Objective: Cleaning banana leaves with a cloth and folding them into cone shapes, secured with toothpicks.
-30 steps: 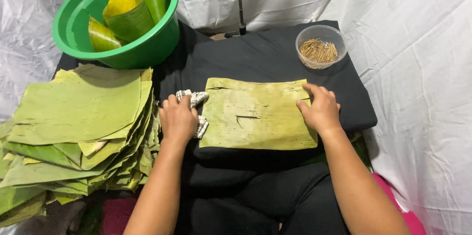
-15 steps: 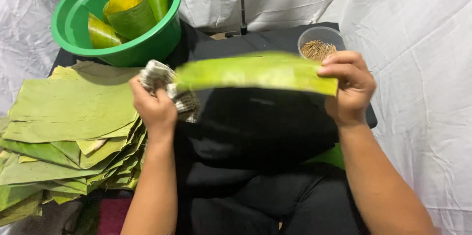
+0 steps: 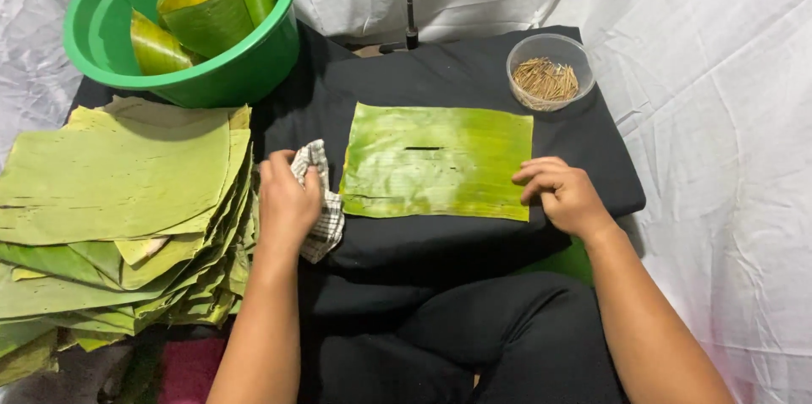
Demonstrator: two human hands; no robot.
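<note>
- Left hand is curled into a loose fist, knuckles up, forearm reaching straight forward from the lower frame.
- Right hand lies palm down, fingers bent and pointing left, bare forearm angling in from the lower right.

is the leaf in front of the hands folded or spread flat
Spread flat. The leaf lies open as one glossy rectangle on the black cloth, all four edges showing, with a small slit near its middle.
</note>
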